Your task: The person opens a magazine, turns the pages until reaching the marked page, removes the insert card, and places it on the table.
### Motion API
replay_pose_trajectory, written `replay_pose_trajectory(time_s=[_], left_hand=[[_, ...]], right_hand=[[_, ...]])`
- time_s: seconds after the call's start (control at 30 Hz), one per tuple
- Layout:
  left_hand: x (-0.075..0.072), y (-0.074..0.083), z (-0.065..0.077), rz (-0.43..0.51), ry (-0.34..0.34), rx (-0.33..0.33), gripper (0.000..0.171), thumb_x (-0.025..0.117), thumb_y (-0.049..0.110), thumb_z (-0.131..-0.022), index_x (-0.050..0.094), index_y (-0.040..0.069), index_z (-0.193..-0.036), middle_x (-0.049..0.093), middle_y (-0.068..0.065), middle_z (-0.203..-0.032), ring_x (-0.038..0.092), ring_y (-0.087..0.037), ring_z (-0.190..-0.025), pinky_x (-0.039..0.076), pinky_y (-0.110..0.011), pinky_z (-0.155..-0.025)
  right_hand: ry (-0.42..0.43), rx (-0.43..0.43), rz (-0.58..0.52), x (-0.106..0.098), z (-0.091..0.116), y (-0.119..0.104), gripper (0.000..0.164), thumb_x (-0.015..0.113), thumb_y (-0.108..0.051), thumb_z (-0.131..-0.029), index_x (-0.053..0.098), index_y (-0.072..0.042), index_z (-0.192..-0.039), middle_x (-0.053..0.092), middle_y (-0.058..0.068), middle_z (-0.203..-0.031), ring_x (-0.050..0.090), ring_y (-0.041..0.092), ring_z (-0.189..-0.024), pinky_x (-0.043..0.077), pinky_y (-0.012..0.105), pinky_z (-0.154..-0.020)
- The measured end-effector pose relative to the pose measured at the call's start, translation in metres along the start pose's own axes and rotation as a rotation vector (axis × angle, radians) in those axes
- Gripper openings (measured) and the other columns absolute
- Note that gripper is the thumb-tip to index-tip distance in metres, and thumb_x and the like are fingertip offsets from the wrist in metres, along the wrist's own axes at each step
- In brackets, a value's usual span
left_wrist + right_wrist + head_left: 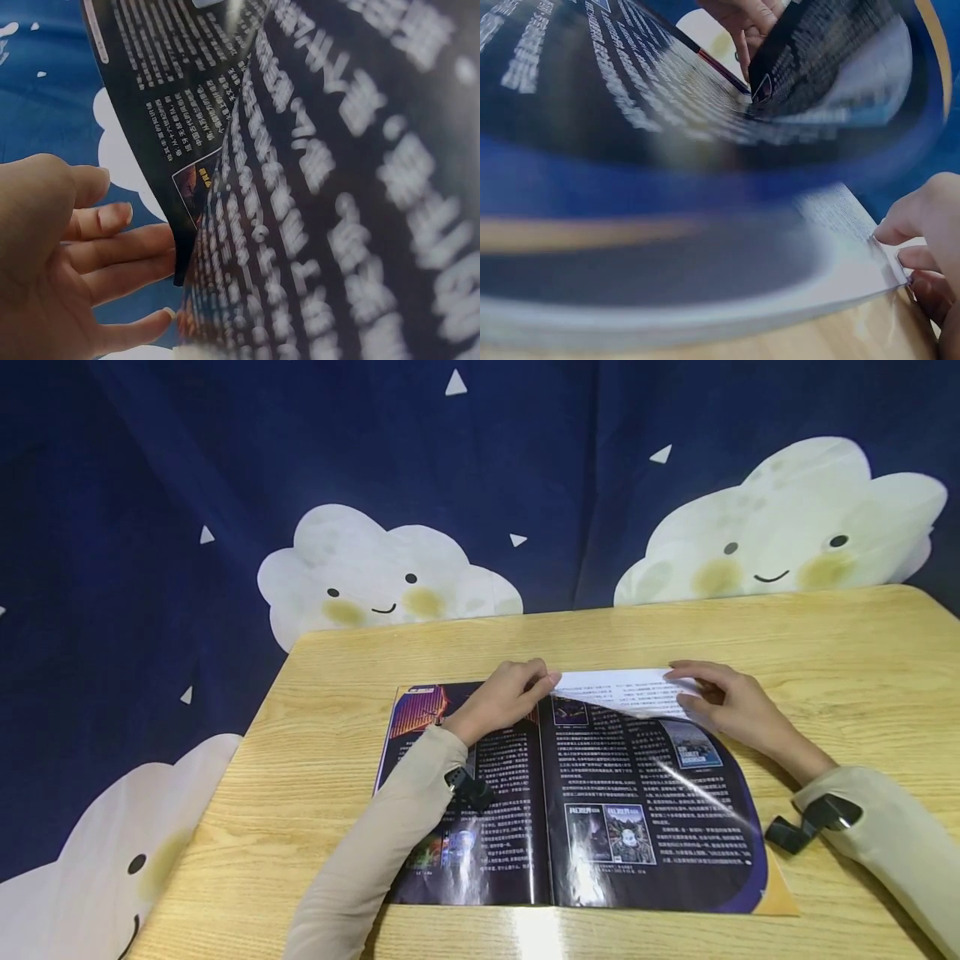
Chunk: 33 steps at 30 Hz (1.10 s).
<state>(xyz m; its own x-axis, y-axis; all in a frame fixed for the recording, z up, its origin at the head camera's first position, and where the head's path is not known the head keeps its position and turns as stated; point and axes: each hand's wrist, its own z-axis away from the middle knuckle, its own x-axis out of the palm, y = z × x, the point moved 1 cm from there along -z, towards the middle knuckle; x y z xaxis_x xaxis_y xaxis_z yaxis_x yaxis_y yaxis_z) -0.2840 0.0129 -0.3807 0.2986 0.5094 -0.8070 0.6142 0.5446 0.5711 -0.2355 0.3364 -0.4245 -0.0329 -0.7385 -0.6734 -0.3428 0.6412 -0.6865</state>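
A glossy magazine (600, 885) lies spread on the table, its pages mostly black with white print. The right-hand black page (675, 793) bulges upward, its upper part curling back off a white page (611, 685) below. At the top edge, near the spine, is my left hand (513, 689); in the left wrist view its loosely spread fingers (135, 247) reach the page edge. My right hand (731, 702) is at the upper right corner of the white page. The right wrist view shows those fingers (907, 217) pinching that corner, beneath the arching black page.
The pale wooden table (322, 710) extends on both sides of the magazine. Behind it hangs a dark blue curtain (570, 443) with white smiling clouds. Dark straps with small devices (813, 822) sit around both wrists, over beige sleeves.
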Motion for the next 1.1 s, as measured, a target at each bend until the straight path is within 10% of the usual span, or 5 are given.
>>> replay_pose_trajectory(time_s=[0.2,0.37,0.6,0.83,1.1], left_hand=[[0.003,0.003,-0.001,-0.060,-0.098,0.020,0.035,0.041,0.031,-0.105,0.061,0.009,-0.123,0.064,-0.005,-0.110,0.062,-0.015,-0.087,0.050,-0.028,-0.081],[0.004,0.006,-0.001,-0.157,-0.170,0.045,0.043,0.033,0.034,-0.107,0.062,0.013,-0.130,0.058,-0.007,-0.129,0.053,-0.021,-0.120,0.036,-0.042,-0.105],[0.003,0.006,0.001,-0.106,-0.189,-0.031,0.048,0.021,0.036,-0.107,0.058,0.014,-0.130,0.058,-0.003,-0.133,0.049,-0.020,-0.126,0.025,-0.045,-0.108],[0.004,0.005,0.002,-0.101,-0.178,-0.018,0.041,0.020,0.040,-0.107,0.053,0.016,-0.105,0.055,0.000,-0.094,0.051,-0.016,-0.091,0.029,-0.046,-0.098],[0.002,0.005,0.004,-0.124,-0.249,0.004,0.048,0.025,0.042,-0.107,0.057,0.020,-0.135,0.050,0.000,-0.134,0.043,-0.017,-0.126,0.023,-0.048,-0.105]], right_hand=[[-0.002,-0.029,-0.018,-0.001,0.001,0.001,0.034,0.066,-0.003,-0.090,0.065,-0.010,-0.123,0.052,0.014,-0.139,0.048,0.016,-0.122,0.034,0.003,-0.088],[0.002,-0.030,-0.014,-0.001,0.001,0.001,0.035,0.068,-0.002,-0.088,0.066,-0.011,-0.122,0.053,0.014,-0.138,0.049,0.009,-0.117,0.036,0.004,-0.085],[-0.010,-0.011,-0.011,0.000,0.000,0.000,0.034,0.069,-0.004,-0.088,0.067,-0.013,-0.121,0.052,0.012,-0.139,0.050,0.012,-0.118,0.037,0.005,-0.084],[-0.093,-0.024,-0.039,-0.006,-0.002,0.001,0.040,0.069,-0.004,-0.089,0.062,-0.010,-0.128,0.048,0.016,-0.142,0.050,0.023,-0.123,0.036,0.004,-0.087],[-0.240,-0.030,-0.111,-0.013,-0.003,0.001,0.048,0.068,-0.005,-0.089,0.054,-0.005,-0.135,0.033,0.022,-0.150,0.035,0.044,-0.132,0.028,0.002,-0.094]])
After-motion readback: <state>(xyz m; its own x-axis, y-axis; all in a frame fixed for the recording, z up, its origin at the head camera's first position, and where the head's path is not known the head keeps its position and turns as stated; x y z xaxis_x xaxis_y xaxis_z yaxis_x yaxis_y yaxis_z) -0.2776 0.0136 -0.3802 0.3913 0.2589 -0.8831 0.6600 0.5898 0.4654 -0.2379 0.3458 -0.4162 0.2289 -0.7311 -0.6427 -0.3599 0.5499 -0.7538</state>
